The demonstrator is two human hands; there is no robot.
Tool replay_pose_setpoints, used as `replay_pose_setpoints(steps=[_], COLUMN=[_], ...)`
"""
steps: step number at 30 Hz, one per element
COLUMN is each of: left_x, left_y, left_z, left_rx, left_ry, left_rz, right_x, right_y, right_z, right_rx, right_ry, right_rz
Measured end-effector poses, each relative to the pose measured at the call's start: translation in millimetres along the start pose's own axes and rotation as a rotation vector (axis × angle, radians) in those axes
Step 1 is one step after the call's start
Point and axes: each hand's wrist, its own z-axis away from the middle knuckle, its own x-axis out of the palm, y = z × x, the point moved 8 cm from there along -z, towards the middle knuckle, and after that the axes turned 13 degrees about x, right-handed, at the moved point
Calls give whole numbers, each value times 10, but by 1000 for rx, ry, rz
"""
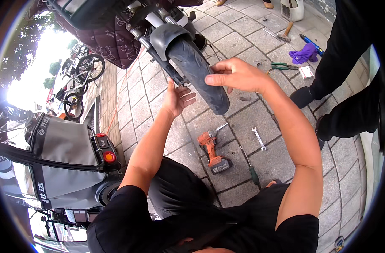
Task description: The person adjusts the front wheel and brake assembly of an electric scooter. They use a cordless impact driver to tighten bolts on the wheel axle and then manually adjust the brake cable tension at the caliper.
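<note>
A black front wheel (193, 71) of a two-wheeler, with a grey mudguard (163, 40) over it, hangs at top centre beside a fork leg (167, 67). My right hand (230, 76) grips the tyre's right side, thumb on the tread. My left hand (177, 99) is open, palm up, at the lower end of the fork near the axle, fingers spread. On the paving below lie an orange cordless driver (211, 149), an open-ended spanner (258, 138) and a long tool with a green handle (251, 170).
A hammer (285, 33), green-handled pliers (281, 66), purple gloves (304, 54) and a blue tool (314, 46) lie upper right. A person's black-clad legs (340, 71) stand at right. A covered vehicle (66, 160) is at left, with parked bicycles (85, 76) behind. A white bucket (298, 10) sits at top.
</note>
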Motion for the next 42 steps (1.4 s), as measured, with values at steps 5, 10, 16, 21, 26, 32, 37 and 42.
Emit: replay_pose_setpoints(steps=[5, 10, 16, 21, 26, 32, 37, 42], left_x=[-152, 90, 209, 125, 126, -2, 64, -13], left_y=[699, 944, 997, 1017, 960, 921, 885, 873], left_z=[108, 215, 309, 281, 260, 156, 109, 95], left_rx=[562, 722, 769, 784, 830, 826, 808, 804], left_ry=[122, 240, 413, 461, 455, 448, 438, 440], left_rz=[-150, -385, -694, -705, -634, -566, -525, -599], right_x=[94, 160, 311, 92, -68, 138, 144, 207], right_y=[-198, 24, 736, 1173, 1124, 1051, 983, 659], right_z=[28, 63, 226, 202, 327, 470, 440, 490], right_rx=[4, 7, 226, 441, 428, 438, 380, 303], right_ry=[20, -64, -102, -143, -128, -227, -220, -237], right_rz=[266, 300, 867, 921, 782, 681, 605, 543])
